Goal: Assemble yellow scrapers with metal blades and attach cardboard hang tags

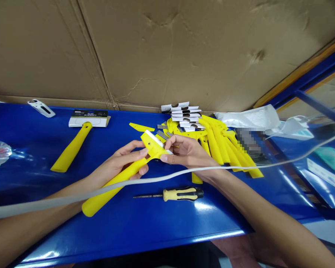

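A yellow scraper point(118, 182) is held up over the blue table, its long handle slanting down to the left. My left hand point(123, 158) grips it just below the head, thumb on top. My right hand point(184, 150) pinches the right end of the head, where a pale blade edge shows. Behind my hands lies a heap of yellow scraper handles point(217, 147), with loose metal blades point(162, 134) and a flat yellow piece point(142, 127) beside it. On the table below my hands rests a yellow and black screwdriver point(182, 194), its shaft pointing left.
A scraper in a printed card sleeve point(89, 118) lies at the left, near a white tool point(41, 108). Folded card sleeves point(184, 115) are stacked on the heap. White plastic packaging point(245, 118) sits at the back right. A white cable point(167, 179) crosses in front of my arms.
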Tool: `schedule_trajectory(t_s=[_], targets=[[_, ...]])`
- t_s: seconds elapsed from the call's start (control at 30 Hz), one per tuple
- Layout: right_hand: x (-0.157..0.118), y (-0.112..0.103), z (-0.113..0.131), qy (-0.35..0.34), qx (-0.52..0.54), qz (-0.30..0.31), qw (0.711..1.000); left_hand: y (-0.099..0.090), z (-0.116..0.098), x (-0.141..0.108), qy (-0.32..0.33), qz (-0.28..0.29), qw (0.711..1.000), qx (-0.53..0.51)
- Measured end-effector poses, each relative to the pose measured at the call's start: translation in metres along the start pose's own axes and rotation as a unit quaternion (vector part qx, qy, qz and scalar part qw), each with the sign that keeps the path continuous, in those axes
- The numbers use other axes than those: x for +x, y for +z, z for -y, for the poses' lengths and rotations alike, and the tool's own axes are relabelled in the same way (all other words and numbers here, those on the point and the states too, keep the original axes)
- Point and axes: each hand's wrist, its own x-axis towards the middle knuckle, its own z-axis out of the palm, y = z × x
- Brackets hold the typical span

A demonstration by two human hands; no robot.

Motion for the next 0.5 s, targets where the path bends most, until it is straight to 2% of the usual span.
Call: schedule_trajectory(t_s=[0.23,0.5], targets=[[-0.0007,-0.0054,0.0056,-0.013,-0.016,0.039,0.999,0.0041,-0.0007,0.0024,0.009,-0.013,0.999,-0.038],[-0.0013,0.0005,0.0011,-0.047,-0.033,-0.006,0.998,-0.0008,-0.0001,-0.0018,-0.014,0.018,1.000,0.017]])
